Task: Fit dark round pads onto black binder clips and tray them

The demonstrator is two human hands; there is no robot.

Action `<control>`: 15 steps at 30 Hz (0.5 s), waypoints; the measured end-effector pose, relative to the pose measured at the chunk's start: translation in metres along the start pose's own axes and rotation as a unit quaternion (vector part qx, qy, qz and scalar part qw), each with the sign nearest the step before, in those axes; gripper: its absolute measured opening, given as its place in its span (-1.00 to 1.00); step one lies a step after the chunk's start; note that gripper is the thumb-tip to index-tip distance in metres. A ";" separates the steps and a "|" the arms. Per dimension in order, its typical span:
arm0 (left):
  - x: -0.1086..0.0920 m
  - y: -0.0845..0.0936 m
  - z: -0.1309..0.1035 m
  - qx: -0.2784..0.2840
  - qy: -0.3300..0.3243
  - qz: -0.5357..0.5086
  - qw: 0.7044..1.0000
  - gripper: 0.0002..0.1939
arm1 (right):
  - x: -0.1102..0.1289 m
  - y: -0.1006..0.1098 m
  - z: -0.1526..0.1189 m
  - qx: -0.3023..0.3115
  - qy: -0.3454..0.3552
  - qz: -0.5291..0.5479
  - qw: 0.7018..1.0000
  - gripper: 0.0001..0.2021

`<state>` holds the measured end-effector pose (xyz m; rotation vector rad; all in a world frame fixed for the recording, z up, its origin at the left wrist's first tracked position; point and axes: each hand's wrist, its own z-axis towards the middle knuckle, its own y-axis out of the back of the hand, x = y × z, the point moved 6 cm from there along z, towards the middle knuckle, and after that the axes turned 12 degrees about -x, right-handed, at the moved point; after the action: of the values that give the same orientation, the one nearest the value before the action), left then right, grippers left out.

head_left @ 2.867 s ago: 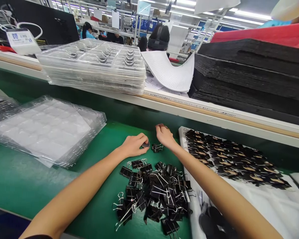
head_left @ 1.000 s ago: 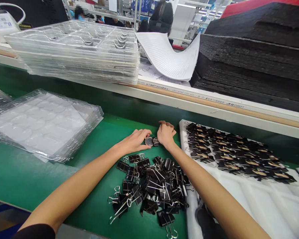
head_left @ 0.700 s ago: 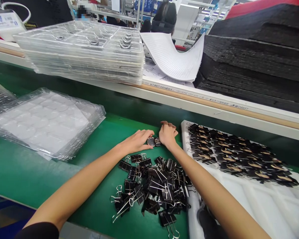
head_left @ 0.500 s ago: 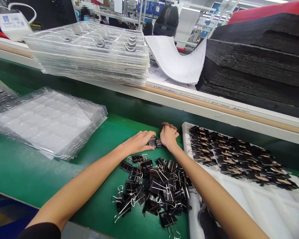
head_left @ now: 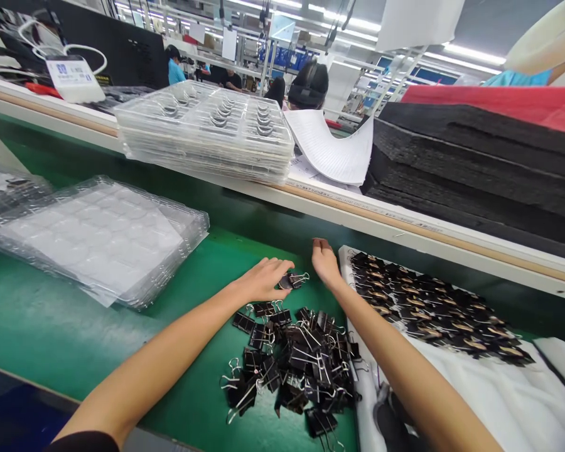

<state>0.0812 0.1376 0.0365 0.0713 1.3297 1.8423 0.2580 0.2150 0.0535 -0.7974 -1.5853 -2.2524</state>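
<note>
My left hand (head_left: 266,279) is closed, thumb and fingers pinching a small round dark piece (head_left: 285,282) just above the green bench. A black binder clip (head_left: 299,279) sits on the right side of this piece, its wire handles pointing right. My right hand (head_left: 325,261) is apart from the clip, near the left edge of a white foam tray (head_left: 344,254), fingers stretched forward with nothing visible in them. Between my forearms lies a heap of black binder clips (head_left: 306,358) with silver wire handles.
Rows of clipped pieces (head_left: 433,304) stand in the foam tray. Clear plastic trays (head_left: 183,220) lie at left; another clear stack (head_left: 207,147) stands on the raised shelf (head_left: 329,204). Black foam sheets (head_left: 475,163) and curled paper (head_left: 334,147) are there too. People sit beyond.
My right hand has moved away from the binder clip, uncovering its wire handles. My left hand still holds the round piece. The view has tilted upward.
</note>
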 end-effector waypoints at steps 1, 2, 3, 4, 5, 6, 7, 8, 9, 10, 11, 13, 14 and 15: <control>0.001 0.002 -0.001 -0.009 0.011 0.018 1.000 -0.50 | 0.003 0.012 0.002 0.014 0.018 0.024 0.999 -0.57; 0.002 0.003 -0.001 -0.018 0.023 0.038 0.999 -0.47 | 0.006 0.025 0.000 0.047 0.047 0.049 0.997 -0.59; 0.004 0.005 -0.002 -0.027 0.033 0.055 0.998 -0.42 | 0.009 0.037 -0.005 0.102 0.087 0.075 0.988 -0.62; 0.005 0.006 -0.002 -0.034 0.037 0.066 0.997 -0.37 | 0.014 0.049 -0.015 0.177 0.135 0.096 0.970 -0.65; 0.005 0.007 -0.002 -0.034 0.032 0.068 0.997 -0.31 | 0.017 0.059 -0.031 0.274 0.192 0.096 0.938 -0.66; 0.005 0.007 -0.002 -0.028 0.019 0.062 0.997 -0.28 | 0.017 0.069 -0.048 0.351 0.232 0.074 0.904 -0.65; 0.004 0.006 -0.002 -0.018 0.003 0.051 0.999 -0.27 | 0.014 0.078 -0.063 0.408 0.252 0.050 0.876 -0.62; 0.004 0.005 -0.002 -0.006 -0.013 0.037 0.999 -0.27 | 0.010 0.086 -0.076 0.440 0.259 0.032 0.859 -0.61; 0.004 0.003 -0.002 0.008 -0.025 0.026 0.999 -0.28 | 0.007 0.091 -0.085 0.454 0.260 0.020 0.852 -0.63; 0.004 0.002 -0.002 0.018 -0.031 0.018 0.999 -0.30 | 0.005 0.095 -0.091 0.454 0.259 0.017 0.852 -0.68; 0.004 0.001 -0.002 0.021 -0.031 0.016 0.999 -0.32 | 0.003 0.096 -0.094 0.445 0.260 0.020 0.857 -0.74; 0.005 0.001 -0.002 0.014 -0.016 0.027 0.999 -0.37 | 0.000 0.096 -0.095 0.423 0.264 0.036 0.866 -0.76; 0.005 0.002 -0.002 0.006 -0.003 0.038 0.999 -0.38 | -0.001 0.095 -0.093 0.416 0.265 0.046 0.869 -0.74; 0.006 0.003 -0.002 -0.001 0.013 0.049 0.999 -0.35 | -0.003 0.095 -0.090 0.408 0.263 0.058 0.872 -0.71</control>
<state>0.0748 0.1402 0.0356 0.1136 1.3624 1.9324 0.2843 0.0966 0.1031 -0.0282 -1.8630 -1.3025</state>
